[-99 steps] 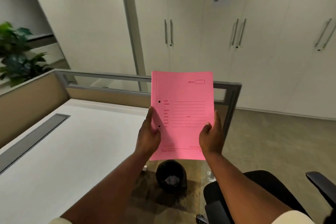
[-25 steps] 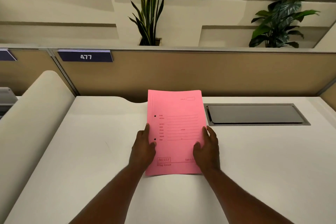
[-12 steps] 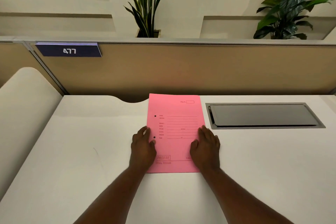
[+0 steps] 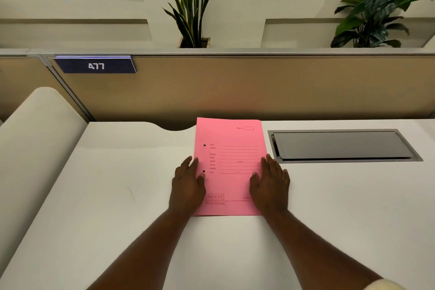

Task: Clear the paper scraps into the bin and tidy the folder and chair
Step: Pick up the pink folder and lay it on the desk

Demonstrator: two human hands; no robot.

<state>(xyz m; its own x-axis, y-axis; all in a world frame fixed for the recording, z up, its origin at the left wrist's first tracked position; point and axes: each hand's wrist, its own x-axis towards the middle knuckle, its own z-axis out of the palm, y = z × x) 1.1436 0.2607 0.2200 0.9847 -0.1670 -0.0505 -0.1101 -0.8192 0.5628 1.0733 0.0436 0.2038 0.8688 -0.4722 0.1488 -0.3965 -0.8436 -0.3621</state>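
Folder (image 4: 229, 167) lies flat on the desk (image 4: 117, 195); left hand (image 4: 187, 187) and right hand (image 4: 270, 187) rest open on its sides.

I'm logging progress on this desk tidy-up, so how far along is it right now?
Looks done: no paper scraps show on the desk. In hand: the pink folder lies flat on the desk, with the left hand and right hand resting open on its side edges. Left: the chair; neither it nor the bin is in view, so their state can't be confirmed.
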